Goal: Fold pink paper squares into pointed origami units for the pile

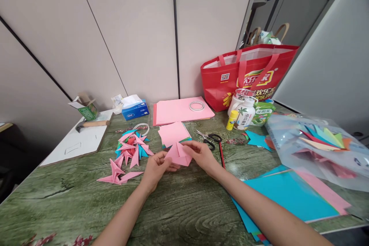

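Note:
A partly folded piece of pink paper [180, 155] is held between my two hands, just above the table. My left hand [159, 164] pinches its left corner, thumb on top. On the opposite side my right hand [201, 155] grips the upper right edge between thumb and fingers. Behind the folded piece lies a stack of square pink paper [173, 133] with blue and green sheets under it. Left of my hands is a pile of pointed folded paper pieces [135, 147] in pink, blue and red, with several pink ones [115, 175] nearer me.
Scissors [208, 138] and a red pencil [221, 153] lie right of the stack. Further right stand a glue stick [232, 120], a white jar [245, 116] and a red bag [213, 88]. Blue sheets [288, 196] lie near my right forearm. A hammer [93, 123] rests on a white board [83, 142].

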